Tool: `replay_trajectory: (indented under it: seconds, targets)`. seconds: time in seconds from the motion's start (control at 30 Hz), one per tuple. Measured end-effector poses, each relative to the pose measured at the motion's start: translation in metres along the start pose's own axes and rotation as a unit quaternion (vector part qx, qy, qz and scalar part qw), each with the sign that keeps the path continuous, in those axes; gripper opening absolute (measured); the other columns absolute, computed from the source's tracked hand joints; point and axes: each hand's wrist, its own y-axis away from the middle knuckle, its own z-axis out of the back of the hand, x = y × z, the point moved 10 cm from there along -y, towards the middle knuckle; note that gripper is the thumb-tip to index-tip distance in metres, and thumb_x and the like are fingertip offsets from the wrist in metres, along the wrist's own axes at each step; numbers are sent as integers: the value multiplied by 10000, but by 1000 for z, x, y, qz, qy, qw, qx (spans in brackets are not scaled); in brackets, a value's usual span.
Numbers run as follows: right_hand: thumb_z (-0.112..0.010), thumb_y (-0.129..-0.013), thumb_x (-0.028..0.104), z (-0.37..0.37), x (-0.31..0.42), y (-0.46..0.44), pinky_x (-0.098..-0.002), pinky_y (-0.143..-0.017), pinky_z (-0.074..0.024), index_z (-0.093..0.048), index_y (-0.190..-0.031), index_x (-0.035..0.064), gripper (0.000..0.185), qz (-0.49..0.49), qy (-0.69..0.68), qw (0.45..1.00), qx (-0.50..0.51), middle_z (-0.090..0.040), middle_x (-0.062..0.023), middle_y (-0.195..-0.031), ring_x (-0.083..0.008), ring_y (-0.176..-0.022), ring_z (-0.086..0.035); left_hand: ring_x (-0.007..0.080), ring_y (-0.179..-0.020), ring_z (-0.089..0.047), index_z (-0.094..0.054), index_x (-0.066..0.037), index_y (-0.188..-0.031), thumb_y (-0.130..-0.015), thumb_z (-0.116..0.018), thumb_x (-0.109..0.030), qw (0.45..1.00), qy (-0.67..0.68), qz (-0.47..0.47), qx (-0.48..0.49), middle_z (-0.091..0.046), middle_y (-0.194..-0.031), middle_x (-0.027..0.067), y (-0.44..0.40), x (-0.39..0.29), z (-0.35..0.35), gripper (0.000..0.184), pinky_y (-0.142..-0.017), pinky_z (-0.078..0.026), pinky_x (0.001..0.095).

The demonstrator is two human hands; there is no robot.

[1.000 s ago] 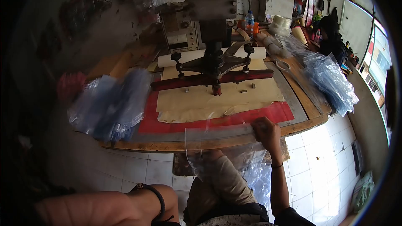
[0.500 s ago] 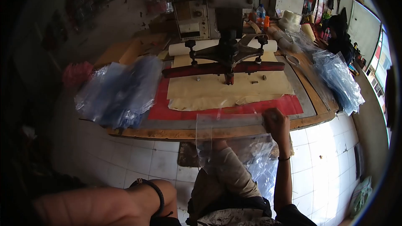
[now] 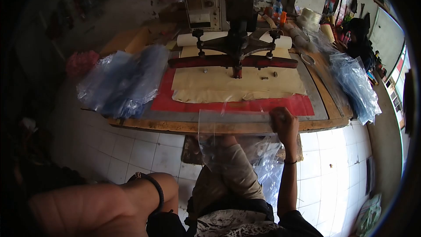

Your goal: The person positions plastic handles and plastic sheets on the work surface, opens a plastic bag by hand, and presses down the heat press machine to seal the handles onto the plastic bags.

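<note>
My right hand (image 3: 285,125) is closed on the right edge of a clear plastic sheet (image 3: 232,125). The sheet hangs over the front edge of the worktable, above my legs. Large and close to the camera at the lower left is my left hand (image 3: 83,206); its fingers are not made out. Behind the sheet, a tan sheet (image 3: 210,85) lies on a red mat (image 3: 162,98), with small metal pieces (image 3: 264,78) on it. A heat-sealing press (image 3: 239,57) with a long red bar stands over the tan sheet.
A pile of clear bluish plastic (image 3: 125,79) lies at the table's left, another (image 3: 357,87) at its right. More clear plastic (image 3: 268,171) hangs by my right forearm. Scissors (image 3: 308,59) rest on the right side. The wooden table edge (image 3: 175,126) runs in front of me.
The camera view has shifted slightly, so the table sits a little higher. My right hand still grips the plastic sheet; the sheet has hardly moved relative to the table.
</note>
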Motion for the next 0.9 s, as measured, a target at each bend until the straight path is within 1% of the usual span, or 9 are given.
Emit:
replay_trajectory:
  seconds: [0.17,0.27,0.37,0.57,0.9]
  targets:
    - [-690,-845,172,-1,-7,2,-291,-472,-453,-666,-861,89,88,-28,-12,999,16,-644,-58,-605,-144,-477,-621,324,-1150,-423,-476,-25,-1216,-918,-484,-398,1000,2,-8,0,-485,-1227,185,-5,-4,-5,477,-1058,-230,478]
    - [-692,-840,172,1,-4,2,-298,-476,-457,-663,-855,88,90,7,10,1000,7,-641,-61,-607,-153,-479,-621,326,-1156,-419,-472,-27,-1222,-921,-478,-405,1000,0,-9,-1,-482,-1233,187,-6,-5,-6,483,-1065,-223,481]
    - [-693,-838,172,2,-2,2,-299,-475,-455,-657,-839,91,89,4,-4,1000,-1,-631,-62,-594,-161,-478,-620,328,-1163,-415,-468,-28,-1228,-924,-471,-413,1000,1,-15,-2,-479,-1239,189,-7,-7,-6,490,-1072,-216,485]
    - [-690,-839,170,3,-1,2,-295,-484,-459,-668,-858,96,80,30,17,999,-8,-632,-61,-590,-162,-486,-625,331,-1175,-406,-461,-31,-1239,-930,-457,-427,1000,-3,-20,3,-472,-1251,193,-13,-8,-6,503,-1087,-202,491]
    - [-687,-844,157,0,-1,3,-284,-482,-461,-674,-882,91,77,1,-5,1000,15,-656,-59,-618,-145,-491,-631,337,-1196,-392,-449,-36,-1258,-939,-435,-452,998,-16,-58,6,-461,-1271,199,-26,-25,-1,524,-1111,-178,503]
